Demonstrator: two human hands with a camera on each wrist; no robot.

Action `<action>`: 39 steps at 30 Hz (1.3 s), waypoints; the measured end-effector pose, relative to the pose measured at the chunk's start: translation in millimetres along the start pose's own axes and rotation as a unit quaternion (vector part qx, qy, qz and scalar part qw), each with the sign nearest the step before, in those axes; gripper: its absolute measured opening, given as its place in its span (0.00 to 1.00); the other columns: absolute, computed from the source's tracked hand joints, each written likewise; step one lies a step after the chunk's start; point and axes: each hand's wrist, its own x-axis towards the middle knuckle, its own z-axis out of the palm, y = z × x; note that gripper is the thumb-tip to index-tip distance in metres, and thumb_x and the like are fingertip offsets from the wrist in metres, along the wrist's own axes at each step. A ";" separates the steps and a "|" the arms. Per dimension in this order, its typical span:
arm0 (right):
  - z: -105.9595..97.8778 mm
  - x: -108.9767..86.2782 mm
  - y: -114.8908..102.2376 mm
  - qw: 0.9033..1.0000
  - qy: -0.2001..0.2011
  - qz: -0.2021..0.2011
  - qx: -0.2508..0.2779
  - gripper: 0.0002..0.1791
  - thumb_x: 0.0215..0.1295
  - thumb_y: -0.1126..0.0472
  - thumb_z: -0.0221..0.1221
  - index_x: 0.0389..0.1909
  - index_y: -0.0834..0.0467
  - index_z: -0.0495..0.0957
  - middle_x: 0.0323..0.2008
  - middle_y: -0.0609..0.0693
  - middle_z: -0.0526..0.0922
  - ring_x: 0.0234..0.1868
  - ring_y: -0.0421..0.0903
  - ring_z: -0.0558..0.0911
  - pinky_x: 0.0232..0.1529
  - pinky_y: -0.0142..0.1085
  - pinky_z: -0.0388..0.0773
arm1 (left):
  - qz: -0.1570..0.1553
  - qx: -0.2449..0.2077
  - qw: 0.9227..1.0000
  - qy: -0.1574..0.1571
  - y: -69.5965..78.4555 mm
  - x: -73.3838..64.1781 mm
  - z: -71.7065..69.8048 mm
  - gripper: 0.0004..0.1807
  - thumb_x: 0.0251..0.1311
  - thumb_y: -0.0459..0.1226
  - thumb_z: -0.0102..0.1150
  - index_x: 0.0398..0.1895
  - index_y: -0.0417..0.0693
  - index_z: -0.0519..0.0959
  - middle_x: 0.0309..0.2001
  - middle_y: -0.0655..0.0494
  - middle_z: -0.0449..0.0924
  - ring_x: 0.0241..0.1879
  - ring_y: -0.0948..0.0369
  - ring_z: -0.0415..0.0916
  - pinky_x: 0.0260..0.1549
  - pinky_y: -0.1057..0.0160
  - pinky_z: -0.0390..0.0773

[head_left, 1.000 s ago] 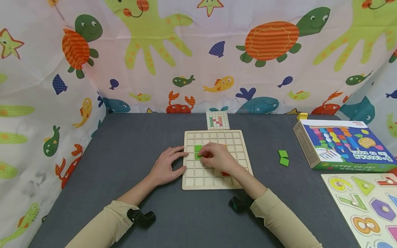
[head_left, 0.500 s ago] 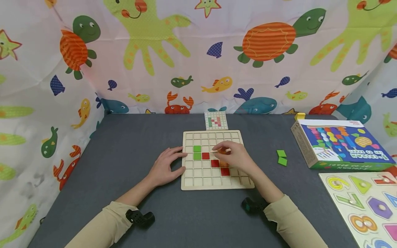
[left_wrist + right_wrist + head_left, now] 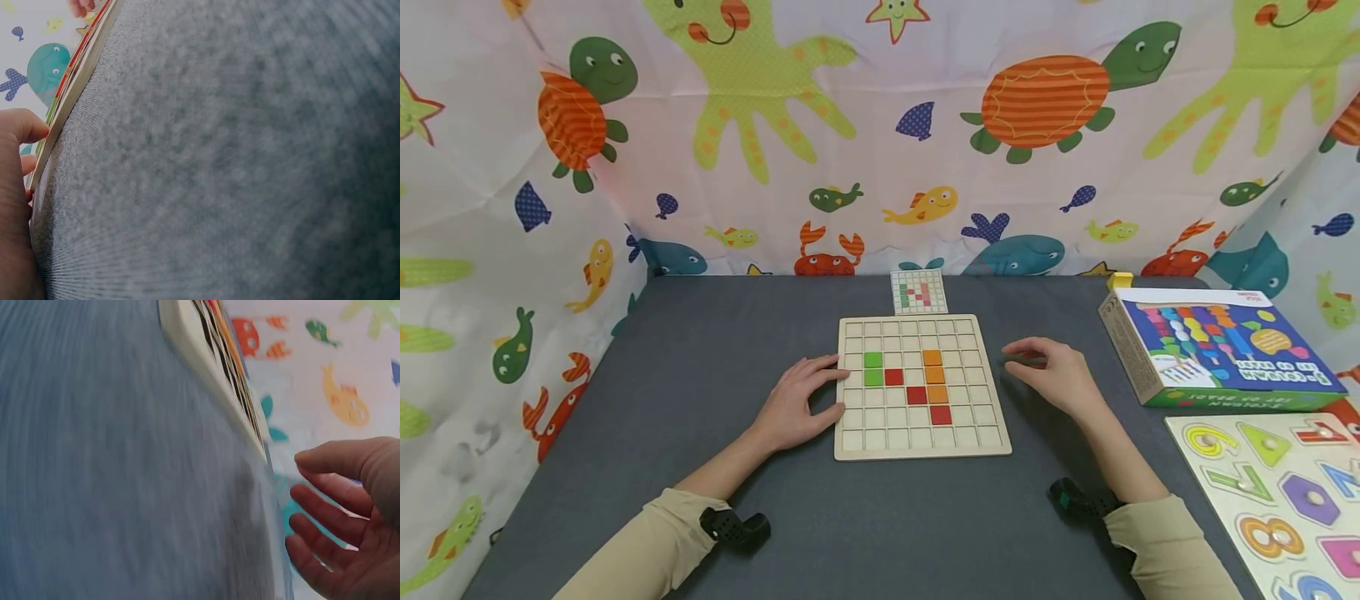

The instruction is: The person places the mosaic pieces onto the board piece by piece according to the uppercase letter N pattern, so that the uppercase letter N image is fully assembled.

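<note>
A pale wooden grid board [image 3: 876, 439] lies on the table. Set into it are two green square tiles [image 3: 873, 369], a diagonal of red tiles [image 3: 917, 396] and a column of orange tiles [image 3: 935, 375]. My left hand [image 3: 801, 403] rests against the board's left edge, its fingertips and thumb touching it. To the right of the board, my right hand [image 3: 1054, 377] hovers over the table with loosely bent fingers and nothing in them. That hand hides the spot where two loose green tiles lay in the earlier frames. In the right wrist view the fingers [image 3: 328, 522] are spread apart.
A small patterned grid card [image 3: 919, 292] lies behind the board. At the right stand a colourful game box [image 3: 1225, 350] and, nearer, a puzzle board [image 3: 1262, 492] with shapes and numbers. A small yellow piece [image 3: 1120, 280] sits behind the box. Printed fabric hangs behind the table.
My right hand has moved off the board to the right, uncovering the orange column and red tiles. A red tile now shows beside the lower green one. The left hand stays at the board's edge.
</note>
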 end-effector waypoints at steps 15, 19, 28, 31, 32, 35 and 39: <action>-32.9 -10.8 33.8 0.996 -0.016 0.034 -0.086 0.21 0.64 0.58 0.63 0.54 0.66 0.77 0.51 0.69 0.76 0.48 0.62 0.73 0.48 0.58 0.71 | -0.001 -0.003 1.000 0.001 0.6 0.1 -0.9 0.25 0.59 0.44 0.63 0.60 0.49 0.78 0.67 0.47 0.68 0.68 0.50 0.62 0.71 0.47 0.51; -26.3 -9.1 29.0 0.996 -0.027 0.024 -0.077 0.20 0.63 0.60 0.63 0.54 0.66 0.78 0.52 0.68 0.76 0.49 0.61 0.74 0.49 0.58 0.73 | -0.001 -0.003 1.000 0.000 0.4 0.2 -0.6 0.25 0.59 0.44 0.64 0.60 0.49 0.78 0.67 0.47 0.68 0.68 0.51 0.62 0.71 0.47 0.51; -13.4 -7.8 23.1 0.999 -0.016 0.004 -0.042 0.18 0.62 0.65 0.64 0.53 0.63 0.79 0.50 0.65 0.77 0.48 0.59 0.79 0.47 0.54 0.80 | 0.000 -0.003 1.000 -0.002 0.3 1.0 0.2 0.25 0.59 0.44 0.64 0.61 0.49 0.78 0.67 0.47 0.68 0.68 0.50 0.61 0.71 0.47 0.50; -12.8 -7.1 26.1 0.999 -0.010 0.015 -0.047 0.19 0.62 0.64 0.64 0.54 0.63 0.79 0.50 0.64 0.78 0.48 0.59 0.78 0.47 0.55 0.79 | -0.001 -0.002 1.000 -0.003 -0.1 1.0 0.6 0.25 0.59 0.44 0.64 0.61 0.49 0.78 0.67 0.47 0.68 0.68 0.50 0.61 0.71 0.47 0.50; -12.6 -6.8 27.5 0.999 -0.008 0.018 -0.048 0.19 0.62 0.64 0.64 0.54 0.64 0.78 0.50 0.64 0.78 0.48 0.58 0.78 0.47 0.55 0.79 | -0.001 -0.001 1.000 -0.003 -0.3 0.9 0.7 0.25 0.59 0.44 0.64 0.61 0.49 0.78 0.67 0.48 0.68 0.68 0.51 0.61 0.71 0.47 0.50; -11.6 -6.2 29.8 0.998 0.000 0.028 -0.051 0.18 0.62 0.63 0.63 0.53 0.63 0.79 0.48 0.63 0.79 0.47 0.57 0.78 0.47 0.53 0.79 | -0.002 0.001 1.000 -0.003 -0.7 0.5 0.7 0.25 0.59 0.45 0.64 0.61 0.50 0.78 0.67 0.48 0.68 0.68 0.51 0.61 0.72 0.47 0.50; -10.9 -6.0 30.5 0.998 0.001 0.034 -0.048 0.18 0.63 0.63 0.64 0.53 0.63 0.79 0.47 0.62 0.80 0.46 0.56 0.78 0.45 0.50 0.79 | -0.003 0.001 1.000 -0.004 -0.6 0.1 0.2 0.26 0.59 0.45 0.64 0.61 0.50 0.78 0.67 0.48 0.68 0.68 0.51 0.61 0.72 0.47 0.50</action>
